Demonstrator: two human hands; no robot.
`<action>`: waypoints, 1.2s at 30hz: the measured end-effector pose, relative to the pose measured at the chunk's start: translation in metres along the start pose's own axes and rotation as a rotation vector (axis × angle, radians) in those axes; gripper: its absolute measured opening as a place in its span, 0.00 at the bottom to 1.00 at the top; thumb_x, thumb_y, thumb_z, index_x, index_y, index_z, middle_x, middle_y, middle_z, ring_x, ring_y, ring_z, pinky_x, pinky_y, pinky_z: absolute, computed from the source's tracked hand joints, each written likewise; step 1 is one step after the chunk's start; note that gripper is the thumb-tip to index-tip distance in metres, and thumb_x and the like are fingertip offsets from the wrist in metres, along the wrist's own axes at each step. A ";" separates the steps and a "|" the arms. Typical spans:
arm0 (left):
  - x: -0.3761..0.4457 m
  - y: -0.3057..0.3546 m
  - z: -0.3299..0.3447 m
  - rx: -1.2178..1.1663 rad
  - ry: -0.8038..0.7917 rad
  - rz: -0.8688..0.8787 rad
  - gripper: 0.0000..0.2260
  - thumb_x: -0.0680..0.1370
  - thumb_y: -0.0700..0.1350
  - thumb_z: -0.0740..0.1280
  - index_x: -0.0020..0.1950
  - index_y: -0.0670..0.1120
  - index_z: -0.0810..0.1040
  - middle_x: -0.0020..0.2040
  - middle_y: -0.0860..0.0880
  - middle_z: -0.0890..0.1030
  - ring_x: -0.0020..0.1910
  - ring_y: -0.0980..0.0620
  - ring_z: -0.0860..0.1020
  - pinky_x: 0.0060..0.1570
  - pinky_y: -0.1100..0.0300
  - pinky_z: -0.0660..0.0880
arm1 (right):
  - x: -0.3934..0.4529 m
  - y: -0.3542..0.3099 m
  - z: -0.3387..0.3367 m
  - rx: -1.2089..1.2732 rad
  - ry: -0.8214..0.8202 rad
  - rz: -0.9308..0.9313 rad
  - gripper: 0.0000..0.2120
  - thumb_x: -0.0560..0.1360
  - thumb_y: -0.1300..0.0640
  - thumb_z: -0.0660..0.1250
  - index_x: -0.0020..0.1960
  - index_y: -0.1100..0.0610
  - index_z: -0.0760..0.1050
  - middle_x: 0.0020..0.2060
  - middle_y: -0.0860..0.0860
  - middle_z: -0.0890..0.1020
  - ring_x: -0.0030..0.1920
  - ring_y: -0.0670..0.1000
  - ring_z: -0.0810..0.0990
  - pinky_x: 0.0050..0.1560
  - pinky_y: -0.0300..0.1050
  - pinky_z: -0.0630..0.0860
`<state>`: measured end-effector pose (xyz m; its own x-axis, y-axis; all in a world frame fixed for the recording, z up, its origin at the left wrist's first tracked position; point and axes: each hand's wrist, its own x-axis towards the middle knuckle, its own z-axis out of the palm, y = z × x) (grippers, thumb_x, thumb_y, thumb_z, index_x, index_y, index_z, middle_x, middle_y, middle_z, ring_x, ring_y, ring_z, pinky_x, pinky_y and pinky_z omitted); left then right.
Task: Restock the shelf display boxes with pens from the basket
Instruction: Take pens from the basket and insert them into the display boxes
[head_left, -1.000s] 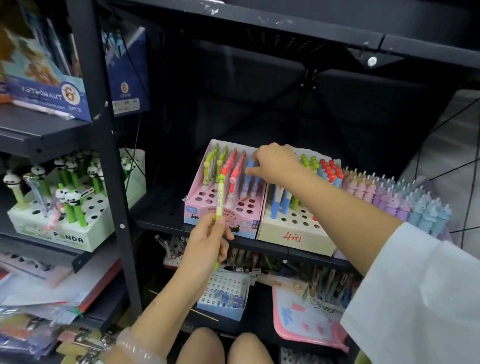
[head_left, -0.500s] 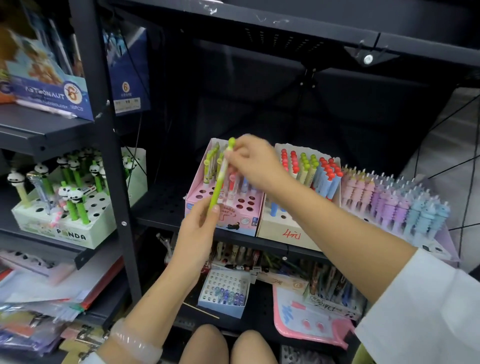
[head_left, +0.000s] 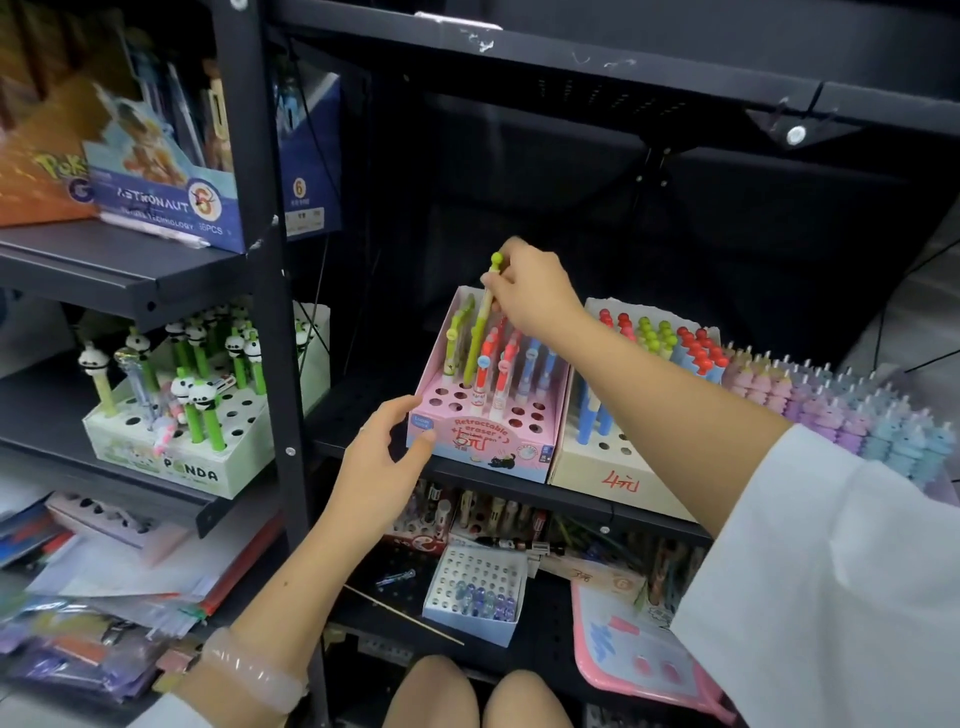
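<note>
Pink display box (head_left: 488, 447) with red lettering and black cat print, holding green, red and blue pens; cream box (head_left: 618, 478) marked red; white-green panda box (head_left: 208, 467); black shelf (head_left: 363, 431).

One camera on the person's head

It looks forward and down, close to the black shelf (head_left: 467, 470), with both arms reaching in from the bottom of the picture

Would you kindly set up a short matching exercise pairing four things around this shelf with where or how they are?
Things:
1. green pen
2. left hand
3. pink display box
4. panda pens

States:
A. open, at the box's front corner
B. marked "Retractable eraser"
C. pinched by the right hand
D. in the white PANDA box

Pairs: 1-C, 2-A, 3-B, 4-D
</note>
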<state>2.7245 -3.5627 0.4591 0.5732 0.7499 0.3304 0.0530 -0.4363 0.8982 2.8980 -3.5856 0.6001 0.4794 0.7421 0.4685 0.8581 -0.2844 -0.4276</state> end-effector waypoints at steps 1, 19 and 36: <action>-0.001 0.000 0.000 -0.007 0.000 -0.003 0.16 0.79 0.47 0.62 0.67 0.53 0.69 0.63 0.59 0.71 0.61 0.61 0.67 0.56 0.70 0.62 | 0.001 -0.001 -0.002 0.008 0.021 -0.012 0.09 0.79 0.56 0.61 0.53 0.61 0.71 0.42 0.57 0.81 0.43 0.56 0.81 0.46 0.53 0.78; -0.019 0.031 0.076 -0.129 -0.344 0.037 0.14 0.79 0.46 0.62 0.61 0.60 0.66 0.58 0.68 0.70 0.60 0.66 0.68 0.56 0.71 0.62 | -0.080 0.094 -0.101 -0.067 0.192 0.068 0.06 0.79 0.53 0.60 0.48 0.56 0.68 0.34 0.55 0.81 0.39 0.56 0.81 0.41 0.51 0.77; -0.031 0.042 0.094 -0.064 -0.378 0.033 0.14 0.79 0.45 0.62 0.61 0.61 0.66 0.57 0.68 0.69 0.61 0.67 0.68 0.61 0.66 0.62 | -0.078 0.140 -0.102 -0.060 0.229 0.156 0.07 0.78 0.53 0.62 0.46 0.55 0.67 0.27 0.47 0.72 0.27 0.43 0.69 0.26 0.35 0.63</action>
<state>2.7858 -3.6506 0.4597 0.8356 0.4943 0.2397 -0.0149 -0.4158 0.9093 2.9993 -3.7450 0.5830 0.6302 0.5316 0.5659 0.7764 -0.4253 -0.4651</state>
